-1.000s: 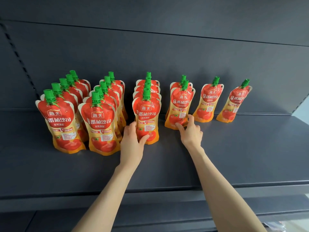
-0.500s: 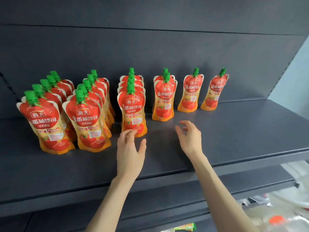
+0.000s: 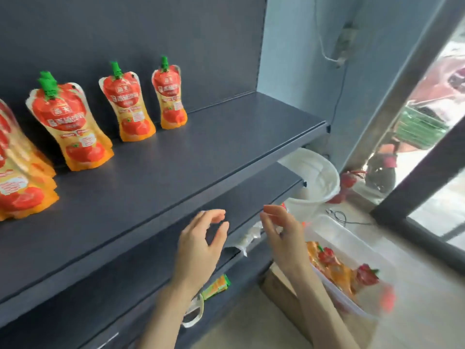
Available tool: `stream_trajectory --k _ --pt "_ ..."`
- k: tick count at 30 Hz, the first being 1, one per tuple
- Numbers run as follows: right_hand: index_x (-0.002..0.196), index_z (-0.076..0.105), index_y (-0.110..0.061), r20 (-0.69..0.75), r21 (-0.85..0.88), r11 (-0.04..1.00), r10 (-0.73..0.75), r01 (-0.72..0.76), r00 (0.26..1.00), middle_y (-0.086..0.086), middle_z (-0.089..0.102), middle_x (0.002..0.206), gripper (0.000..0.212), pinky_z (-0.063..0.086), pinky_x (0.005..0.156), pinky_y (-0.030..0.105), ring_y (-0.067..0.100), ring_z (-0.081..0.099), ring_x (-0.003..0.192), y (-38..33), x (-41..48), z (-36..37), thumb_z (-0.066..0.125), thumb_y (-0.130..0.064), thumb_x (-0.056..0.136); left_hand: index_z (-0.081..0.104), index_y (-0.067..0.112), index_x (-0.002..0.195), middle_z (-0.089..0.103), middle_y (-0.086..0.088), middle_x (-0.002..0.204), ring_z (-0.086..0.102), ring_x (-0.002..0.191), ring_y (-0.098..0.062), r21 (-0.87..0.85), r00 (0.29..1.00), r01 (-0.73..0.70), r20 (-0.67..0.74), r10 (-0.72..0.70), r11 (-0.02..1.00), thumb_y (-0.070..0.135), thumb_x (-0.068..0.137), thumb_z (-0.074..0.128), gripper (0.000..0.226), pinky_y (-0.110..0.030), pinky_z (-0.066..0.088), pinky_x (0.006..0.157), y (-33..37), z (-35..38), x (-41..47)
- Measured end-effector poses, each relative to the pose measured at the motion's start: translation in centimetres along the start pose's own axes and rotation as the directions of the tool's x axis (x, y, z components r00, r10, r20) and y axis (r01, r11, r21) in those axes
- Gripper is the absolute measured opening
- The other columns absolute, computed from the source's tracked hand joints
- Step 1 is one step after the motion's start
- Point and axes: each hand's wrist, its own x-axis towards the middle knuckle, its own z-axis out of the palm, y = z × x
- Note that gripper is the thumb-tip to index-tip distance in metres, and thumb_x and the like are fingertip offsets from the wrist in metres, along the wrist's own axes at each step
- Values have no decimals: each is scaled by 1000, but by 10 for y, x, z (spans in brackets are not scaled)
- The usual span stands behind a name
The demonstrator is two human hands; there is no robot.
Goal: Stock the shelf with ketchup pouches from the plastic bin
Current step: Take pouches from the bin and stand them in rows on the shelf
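The left hand (image 3: 201, 238) and the right hand (image 3: 284, 238) are both empty, fingers loose and a bit curled. The ketchup pouches (image 3: 334, 268) lie flat in the plastic bin (image 3: 357, 239), down and to the right, just beside the right hand. The left hand is farther off, by the shelf (image 3: 176, 172) edge

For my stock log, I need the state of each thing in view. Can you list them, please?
Left hand: empty, fingers loosely curled.
Right hand: empty, fingers relaxed.
Shelf pouches: upright, green caps on.
Plastic bin: open, no lid on it.
Bin pouches: lying flat inside.
White bucket: upright, open.
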Motion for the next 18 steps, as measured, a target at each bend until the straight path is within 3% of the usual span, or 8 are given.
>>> stream_trajectory --k 3,5,7,9,11,15,18 --pt "99 65 -23 -43 -35 995 89 -90 995 -15 67 93 9 48 79 22 8 63 91 56 -17 -59 58 -21 92 65 24 100 66 16 96 60 92 3 -61 995 57 91 -51 997 41 82 54 27 -19 47 82 12 77 -17" --pt "93 60 -34 -73 -50 990 131 -134 989 -25 62 89 18 44 77 13 5 61 88 87 -29 -97 60 -16 92 64 25 100 67 17 95 61 92 4 -103 980 117 171 -99 988 35 82 58 21 -18 48 82 20 126 -31" --pt "89 57 -42 -103 -78 981 170 -178 980 -26 63 86 26 45 76 15 1 61 85 117 -39 -130 60 -17 91 63 26 101 68 13 96 60 93 5 -123 961 155 251 -120 980 24 85 62 16 -13 46 82 27 172 -44" --pt "91 62 -36 -121 -82 965 238 -249 964 -17 67 89 13 50 79 26 6 64 87 146 -46 -156 57 -25 91 63 26 100 68 9 95 59 93 5 -108 939 173 319 -131 979 14 87 64 18 -6 42 80 35 209 -55" --pt "99 67 -25 -128 -85 939 321 -332 939 -11 69 94 13 51 81 29 10 65 91 172 -51 -177 56 -27 93 64 25 100 67 9 94 59 92 3 -88 907 203 393 -154 975 13 87 64 18 -6 43 77 41 240 -61" --pt "103 66 -20 -134 -87 900 415 -428 900 -13 65 94 14 46 74 13 8 63 89 212 -48 -204 58 -23 93 63 26 101 67 10 94 59 92 2 -27 851 233 489 -191 972 17 88 62 15 -4 42 75 43 285 -57" --pt "105 65 -19 -124 -62 857 502 -512 856 -9 67 94 15 45 71 9 5 63 87 247 -34 -215 56 -23 94 62 26 104 65 11 99 59 93 1 42 796 250 560 -230 967 22 90 59 15 -1 41 72 38 322 -42"
